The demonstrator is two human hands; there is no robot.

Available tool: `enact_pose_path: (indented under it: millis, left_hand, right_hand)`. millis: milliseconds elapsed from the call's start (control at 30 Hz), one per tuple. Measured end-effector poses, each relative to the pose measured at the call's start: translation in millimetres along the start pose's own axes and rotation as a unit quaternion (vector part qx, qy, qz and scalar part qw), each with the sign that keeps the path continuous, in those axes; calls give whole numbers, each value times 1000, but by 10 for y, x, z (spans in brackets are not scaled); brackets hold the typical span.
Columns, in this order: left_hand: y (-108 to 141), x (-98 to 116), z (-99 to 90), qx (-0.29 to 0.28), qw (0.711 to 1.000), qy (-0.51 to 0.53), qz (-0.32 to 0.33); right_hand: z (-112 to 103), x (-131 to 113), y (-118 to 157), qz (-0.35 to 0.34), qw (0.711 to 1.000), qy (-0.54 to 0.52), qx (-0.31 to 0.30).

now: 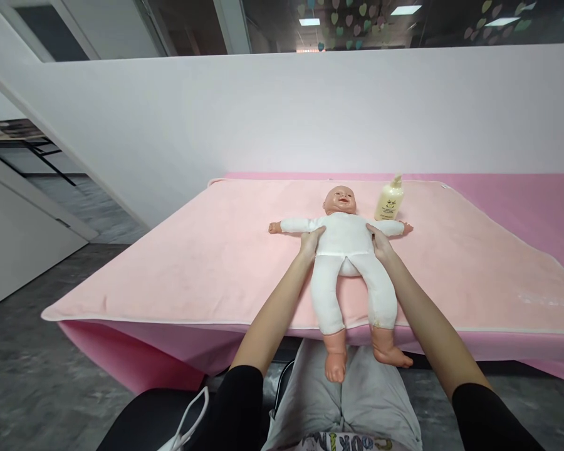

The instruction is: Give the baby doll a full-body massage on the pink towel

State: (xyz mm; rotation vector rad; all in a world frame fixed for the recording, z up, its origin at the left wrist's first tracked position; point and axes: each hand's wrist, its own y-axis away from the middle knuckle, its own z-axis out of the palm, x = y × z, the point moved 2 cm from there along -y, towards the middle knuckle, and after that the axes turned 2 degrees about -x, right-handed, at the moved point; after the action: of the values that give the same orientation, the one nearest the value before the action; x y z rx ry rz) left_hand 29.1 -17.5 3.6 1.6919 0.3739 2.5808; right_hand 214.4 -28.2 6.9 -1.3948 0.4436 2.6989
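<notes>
A baby doll (344, 235) with a white cloth body lies face up on a light pink blanket (192, 257). Its arms stretch out to both sides, and its bare feet hang past the table's near edge above my lap. My left hand (311, 241) grips the left side of the doll's torso, just below its arm. On the opposite side, my right hand (379, 240) holds the torso in the same way. Both sets of fingers are partly hidden under the doll. A pale yellow pump bottle (389, 199) stands behind the doll's arm on the right.
Under the blanket, a darker pink cloth (531, 207) covers the table and drapes over its front edge. A white wall (310, 113) rises behind the table. At the lower left is a black chair (136, 419) with a white cable (190, 419).
</notes>
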Motion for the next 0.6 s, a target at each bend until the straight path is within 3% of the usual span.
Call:
enact_pose_path:
  millis: [100,300,500,600]
  left_hand:
    - [26,32,21,-29,999,-8,-12]
    - [-39,1,12,-37,999,-4,-6]
    - [-203,12,-58,51,987,148,35]
    - [-304,71,-162,58,983,169,47]
  right_hand:
    - [-34,47,-12,28,999,-16,5]
    - [-60,34,-52,15,1000,-10,-15]
    - [-181,-74,-178,9,996,-83,5]
    - [-312,-198,-205,-27,988,-151,26]
